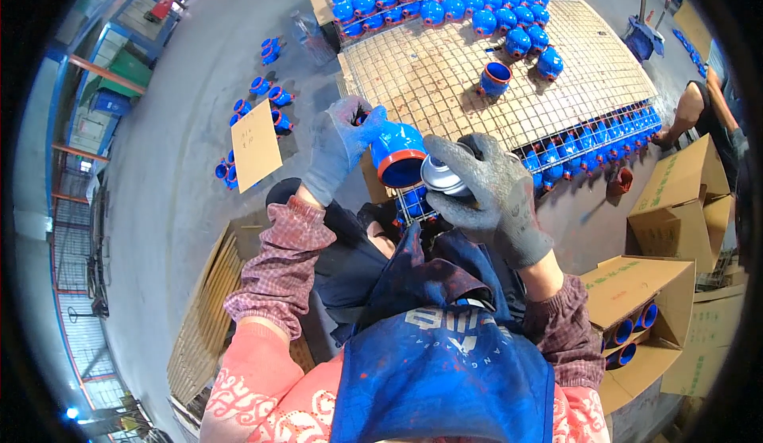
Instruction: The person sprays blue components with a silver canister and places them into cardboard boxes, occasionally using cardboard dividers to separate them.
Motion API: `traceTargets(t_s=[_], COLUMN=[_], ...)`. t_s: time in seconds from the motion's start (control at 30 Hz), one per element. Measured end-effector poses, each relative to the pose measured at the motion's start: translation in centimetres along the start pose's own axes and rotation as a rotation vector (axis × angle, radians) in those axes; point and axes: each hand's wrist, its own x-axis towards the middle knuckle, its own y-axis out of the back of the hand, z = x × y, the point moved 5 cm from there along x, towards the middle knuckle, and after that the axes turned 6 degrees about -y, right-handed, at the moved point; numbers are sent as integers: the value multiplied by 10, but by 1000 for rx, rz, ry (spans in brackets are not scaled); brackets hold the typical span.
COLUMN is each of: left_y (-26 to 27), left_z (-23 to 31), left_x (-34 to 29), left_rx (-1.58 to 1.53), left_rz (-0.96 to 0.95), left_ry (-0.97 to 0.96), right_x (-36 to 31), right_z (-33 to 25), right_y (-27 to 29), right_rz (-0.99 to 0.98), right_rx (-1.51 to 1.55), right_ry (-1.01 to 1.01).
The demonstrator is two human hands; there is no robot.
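My left hand (343, 145), in a grey glove stained blue, is closed on a glossy blue pipe fitting (401, 139). The fitting is tilted so its wide round mouth with a red rim faces toward me. Close to its right side, my right hand (497, 193), in a dark grey glove, grips a silver-white can (442, 176) by its sides. The can's rounded end points at the fitting; whether they touch I cannot tell. A single blue fitting (495, 79) stands mouth up on the wire-grid rack (445, 69) beyond my hands.
Rows of blue fittings (445, 7) cover the rack's far part, and more stand beneath its grid. A cardboard sheet (256, 145) and several fittings lie on the floor at left. Open cartons (644, 284) stand at right, one holding fittings. Another person's arm (719, 97) shows at far right.
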Motion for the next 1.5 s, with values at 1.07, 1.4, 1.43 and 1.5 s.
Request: traceTargets(t_s=[1.07, 1.4, 1.43, 1.5], left_y=[-47, -65, -67, -71], left_z=[6, 15, 14, 8], left_x=[28, 38, 37, 42], left_rx=[278, 287, 299, 280], left_rz=[-153, -175, -192, -206], left_ry=[-192, -221, -191, -152], right_x=[-20, -26, -29, -34], right_z=[38, 48, 54, 65], right_y=[14, 12, 18, 38], right_rz=[168, 170, 217, 326], right_rx=[-195, -182, -208, -287], right_ry=[-274, -207, -253, -346])
